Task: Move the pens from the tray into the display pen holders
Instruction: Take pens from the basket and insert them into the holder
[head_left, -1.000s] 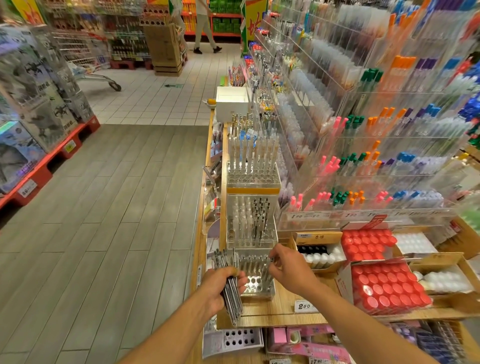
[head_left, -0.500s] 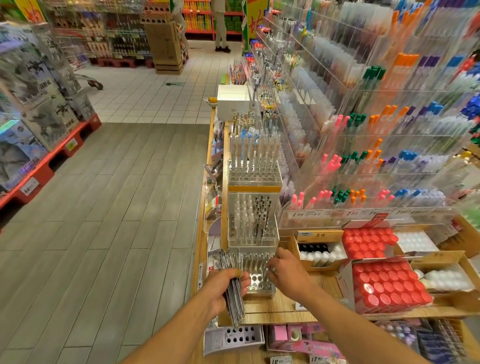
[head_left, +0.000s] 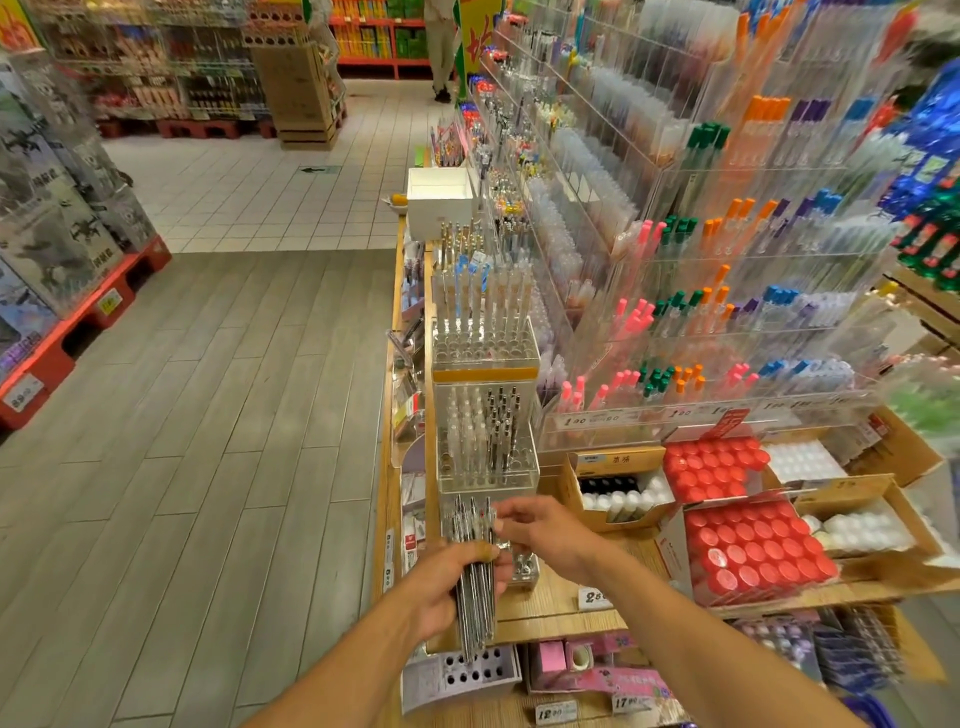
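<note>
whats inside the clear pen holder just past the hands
The middle clear holder has white-capped pens on its left and dark pens on its right. Its base holes are too blurred to count.

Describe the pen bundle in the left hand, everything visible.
The pen bundle is a tight sheaf of slim pens, silvery and dark, shiny like metal or plastic. It stands near upright, ends fanned above the fist. The left hand grips its middle; the right hand pinches one pen near the top. It hides part of the lowest clear holder.

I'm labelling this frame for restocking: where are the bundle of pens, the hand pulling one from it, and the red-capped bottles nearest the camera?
bundle of pens (head_left: 475, 597): head view, mid-barrels below the gripping fingers.
right hand (head_left: 540, 530): head view, back of the hand.
red-capped bottles (head_left: 753, 551): head view, caps mid-tray.
</note>
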